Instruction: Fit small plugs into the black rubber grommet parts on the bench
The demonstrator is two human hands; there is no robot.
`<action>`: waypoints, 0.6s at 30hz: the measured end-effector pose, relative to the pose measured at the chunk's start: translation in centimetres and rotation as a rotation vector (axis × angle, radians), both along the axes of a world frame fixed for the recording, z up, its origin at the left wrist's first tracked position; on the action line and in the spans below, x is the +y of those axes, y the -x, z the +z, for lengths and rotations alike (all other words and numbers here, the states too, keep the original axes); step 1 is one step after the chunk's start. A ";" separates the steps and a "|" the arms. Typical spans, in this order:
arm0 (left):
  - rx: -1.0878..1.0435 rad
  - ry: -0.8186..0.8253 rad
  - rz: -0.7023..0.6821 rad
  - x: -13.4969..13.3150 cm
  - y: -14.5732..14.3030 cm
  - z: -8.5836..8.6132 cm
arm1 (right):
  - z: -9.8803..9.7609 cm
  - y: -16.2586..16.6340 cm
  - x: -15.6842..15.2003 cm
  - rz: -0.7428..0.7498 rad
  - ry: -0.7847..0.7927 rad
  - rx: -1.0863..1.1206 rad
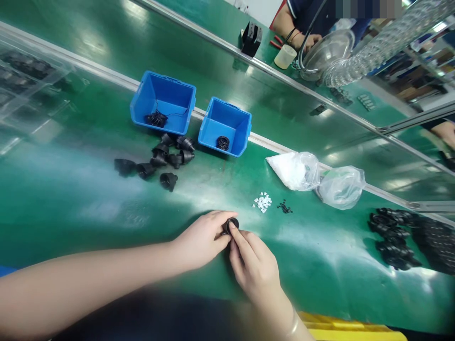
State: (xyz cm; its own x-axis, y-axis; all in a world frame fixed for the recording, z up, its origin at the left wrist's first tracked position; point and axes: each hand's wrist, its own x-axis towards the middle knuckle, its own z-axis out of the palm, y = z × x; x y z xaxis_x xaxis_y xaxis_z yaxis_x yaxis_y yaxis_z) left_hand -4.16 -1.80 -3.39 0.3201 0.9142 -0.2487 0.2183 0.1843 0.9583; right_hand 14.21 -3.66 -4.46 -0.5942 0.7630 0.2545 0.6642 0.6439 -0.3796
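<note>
My left hand (203,238) grips a small black round part (232,224) just above the green table (88,208). My right hand (253,265) meets it from the right, its fingertips pressing on the same part. Several black cone-shaped parts (167,158) lie loose to the upper left. A small pile of white pieces (262,202) and a smaller pile of tiny black pieces (285,207) sit just beyond my hands.
Two blue bins (164,102) (225,125) stand behind the loose parts, each with black rings inside. Two plastic bags (295,170) (341,186) lie to the right. Stacked black parts (394,237) fill the far right. Another person's hand (307,41) rests by a metal bowl (327,49).
</note>
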 end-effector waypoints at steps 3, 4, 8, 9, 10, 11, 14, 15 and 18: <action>-0.163 0.066 0.021 -0.2 -0.2 -0.3 | 0.3 -0.3 0.0 -0.082 -0.051 0.099; -0.203 0.075 0.024 -0.2 -0.2 -0.3 | 0.3 -0.4 0.0 -0.114 -0.081 0.136; -0.289 0.056 0.018 -0.1 -0.1 -0.3 | 0.2 -0.5 0.1 -0.156 -0.080 0.201; -0.306 0.053 0.018 0.0 -0.1 -0.2 | 0.1 -0.5 0.1 -0.155 -0.062 0.199; -0.317 0.055 0.015 0.1 -0.1 -0.2 | 0.0 -0.5 0.2 -0.155 -0.047 0.196; -0.326 0.060 0.014 0.1 -0.2 -0.1 | 0.0 -0.5 0.2 -0.154 -0.041 0.195; -0.372 0.115 0.024 0.1 -0.3 0.2 | -0.1 -0.6 0.2 -0.145 -0.063 0.217; -0.391 0.138 0.031 0.0 -0.4 0.2 | 0.0 -0.7 0.1 -0.135 -0.064 0.227; -0.406 0.154 0.046 -0.1 -0.4 0.1 | 0.0 -0.6 0.2 -0.034 -0.015 0.196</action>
